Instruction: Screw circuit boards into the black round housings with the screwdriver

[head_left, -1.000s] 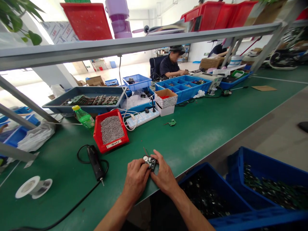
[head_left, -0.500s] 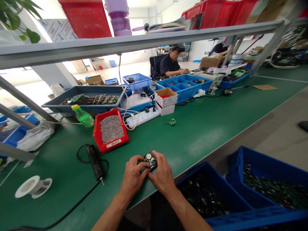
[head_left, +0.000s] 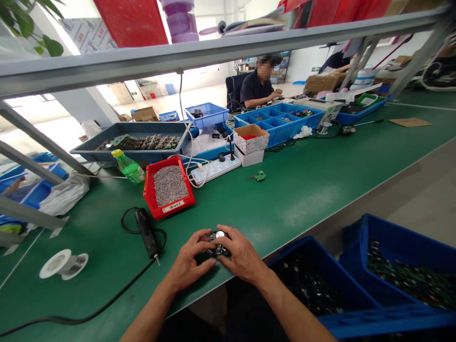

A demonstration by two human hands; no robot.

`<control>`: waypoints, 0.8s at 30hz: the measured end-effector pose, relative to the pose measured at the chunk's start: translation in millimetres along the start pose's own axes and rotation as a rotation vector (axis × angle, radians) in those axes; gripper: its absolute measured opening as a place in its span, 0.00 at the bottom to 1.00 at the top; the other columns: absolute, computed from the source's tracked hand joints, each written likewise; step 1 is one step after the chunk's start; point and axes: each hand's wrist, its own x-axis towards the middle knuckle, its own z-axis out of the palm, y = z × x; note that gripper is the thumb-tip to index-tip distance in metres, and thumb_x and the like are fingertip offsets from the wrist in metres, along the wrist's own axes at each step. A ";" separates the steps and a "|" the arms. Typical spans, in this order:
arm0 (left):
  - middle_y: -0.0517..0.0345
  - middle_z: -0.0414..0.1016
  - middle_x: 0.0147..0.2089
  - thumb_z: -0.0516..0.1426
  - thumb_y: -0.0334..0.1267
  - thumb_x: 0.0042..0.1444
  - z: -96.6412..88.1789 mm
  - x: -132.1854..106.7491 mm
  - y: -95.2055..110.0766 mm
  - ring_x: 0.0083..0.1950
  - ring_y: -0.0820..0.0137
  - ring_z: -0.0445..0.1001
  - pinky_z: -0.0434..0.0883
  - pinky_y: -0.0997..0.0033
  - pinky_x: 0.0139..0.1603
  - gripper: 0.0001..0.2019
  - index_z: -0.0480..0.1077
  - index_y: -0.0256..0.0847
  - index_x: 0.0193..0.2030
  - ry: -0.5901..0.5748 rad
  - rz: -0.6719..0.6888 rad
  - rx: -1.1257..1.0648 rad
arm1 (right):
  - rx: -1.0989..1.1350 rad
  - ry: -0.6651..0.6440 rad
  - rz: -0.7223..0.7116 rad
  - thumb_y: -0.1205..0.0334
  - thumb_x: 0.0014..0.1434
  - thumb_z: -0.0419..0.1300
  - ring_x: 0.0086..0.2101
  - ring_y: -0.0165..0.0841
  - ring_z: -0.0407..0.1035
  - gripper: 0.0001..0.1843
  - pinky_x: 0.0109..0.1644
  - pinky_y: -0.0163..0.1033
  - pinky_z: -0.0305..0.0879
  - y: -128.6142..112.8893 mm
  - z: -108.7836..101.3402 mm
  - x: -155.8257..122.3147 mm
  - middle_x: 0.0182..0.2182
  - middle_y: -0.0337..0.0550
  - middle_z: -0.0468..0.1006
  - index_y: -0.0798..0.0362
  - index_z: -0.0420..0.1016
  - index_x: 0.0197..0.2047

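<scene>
A small black module (head_left: pixel 218 241) with a round silver part on top rests on the green bench (head_left: pixel 306 185) near its front edge. My left hand (head_left: pixel 189 262) grips its left side with curled fingers. My right hand (head_left: pixel 241 256) covers its right side, fingers bent over it. Left of my hands lies a black electric screwdriver (head_left: pixel 147 233) with its cable. Behind it stands a red bin (head_left: pixel 168 186) filled with small grey screws.
Two blue crates (head_left: pixel 402 266) of parts stand below the bench at the right. On the bench are a solder spool (head_left: pixel 61 264), a green bottle (head_left: pixel 128 167), a power strip (head_left: pixel 215 169), a small green board (head_left: pixel 260 175), a grey tray (head_left: pixel 135 141) and blue trays. A person sits at the far end.
The module has been turned in my hands and lowered closer to the bench. My fingers have shifted around it. The view has tilted slightly down and left.
</scene>
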 end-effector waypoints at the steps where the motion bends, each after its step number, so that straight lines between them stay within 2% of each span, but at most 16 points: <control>1: 0.48 0.65 0.63 0.62 0.34 0.56 -1.0 -1.5 -0.9 0.60 0.59 0.70 0.67 0.55 0.62 0.12 0.74 0.46 0.48 0.007 -0.014 -0.032 | -0.013 0.003 -0.006 0.68 0.55 0.65 0.57 0.41 0.64 0.19 0.63 0.51 0.61 -0.6 1.5 0.5 0.59 0.47 0.68 0.46 0.73 0.50; 8: 0.47 0.68 0.62 0.58 0.34 0.60 -3.3 -8.0 -4.5 0.60 0.61 0.72 0.66 0.57 0.64 0.03 0.72 0.42 0.41 0.032 -0.101 -0.172 | -0.078 0.054 0.010 0.66 0.57 0.64 0.51 0.42 0.66 0.16 0.59 0.53 0.65 -7.9 14.0 1.5 0.56 0.47 0.68 0.45 0.73 0.49; 12: 0.46 0.68 0.62 0.59 0.35 0.58 -10.8 -5.7 -1.4 0.60 0.60 0.71 0.66 0.57 0.63 0.05 0.72 0.41 0.42 0.017 -0.102 -0.152 | -0.077 0.060 0.028 0.68 0.56 0.65 0.50 0.43 0.66 0.17 0.59 0.54 0.64 -9.5 15.1 3.1 0.55 0.48 0.68 0.45 0.73 0.48; 14: 0.46 0.69 0.61 0.59 0.37 0.59 -22.4 2.8 -1.4 0.60 0.60 0.71 0.66 0.57 0.63 0.08 0.72 0.42 0.44 0.073 -0.098 -0.113 | -0.065 0.057 0.025 0.68 0.55 0.65 0.51 0.43 0.65 0.18 0.60 0.53 0.64 -9.3 15.7 5.8 0.55 0.48 0.68 0.46 0.73 0.49; 17: 0.48 0.73 0.55 0.59 0.43 0.60 -50.6 30.3 -9.7 0.57 0.61 0.73 0.68 0.58 0.60 0.10 0.72 0.41 0.44 0.300 -0.120 0.037 | -0.024 0.045 0.007 0.71 0.53 0.66 0.52 0.42 0.64 0.19 0.60 0.51 0.63 -8.3 18.5 11.8 0.54 0.47 0.68 0.47 0.73 0.47; 20: 0.52 0.76 0.47 0.56 0.47 0.61 -85.8 70.5 -30.6 0.47 0.65 0.76 0.73 0.64 0.51 0.13 0.73 0.40 0.45 0.478 -0.247 0.309 | 0.045 0.034 0.011 0.73 0.51 0.66 0.52 0.40 0.65 0.20 0.62 0.50 0.61 -6.8 21.6 17.2 0.54 0.46 0.68 0.47 0.73 0.47; 22: 0.51 0.77 0.45 0.55 0.46 0.61 -108.1 97.6 -48.5 0.44 0.65 0.76 0.73 0.64 0.51 0.14 0.74 0.39 0.45 0.499 -0.323 0.420 | 0.092 0.023 0.029 0.74 0.51 0.66 0.53 0.40 0.65 0.22 0.64 0.50 0.59 -5.4 22.2 19.2 0.54 0.45 0.67 0.46 0.72 0.47; 24: 0.48 0.77 0.45 0.57 0.44 0.58 -125.3 120.6 -65.8 0.44 0.62 0.76 0.71 0.62 0.52 0.14 0.76 0.38 0.45 0.469 -0.384 0.489 | 0.126 0.010 0.049 0.75 0.50 0.65 0.53 0.39 0.65 0.24 0.62 0.48 0.61 -3.9 21.5 20.1 0.55 0.45 0.67 0.46 0.72 0.49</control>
